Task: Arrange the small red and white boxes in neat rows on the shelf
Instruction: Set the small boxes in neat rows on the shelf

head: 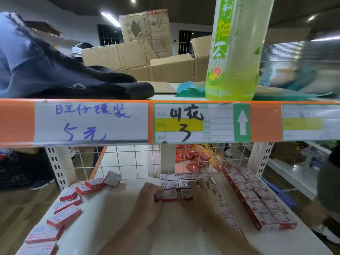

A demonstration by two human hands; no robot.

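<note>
**Q:** Hand status, L and R?
**A:** Left hand (149,197): fingers (155,189) curled on the left end of the front box (166,195), gripping it. Right hand (199,193): fingers near straight, spread flat over the centre block (184,177), holding nothing.
**Q:** Box pos.?
**A:** Front box lies flat on the lower shelf (114,218), approx. mid-shelf, touching the centre block's front edge. Right rows (257,199) — two lines packed edge to edge, running front to back. Loose boxes (68,207) — scattered along the left edge, some tilted.
**Q:** Upper level?
**A:** Green bottle (233,52), upright.
</note>
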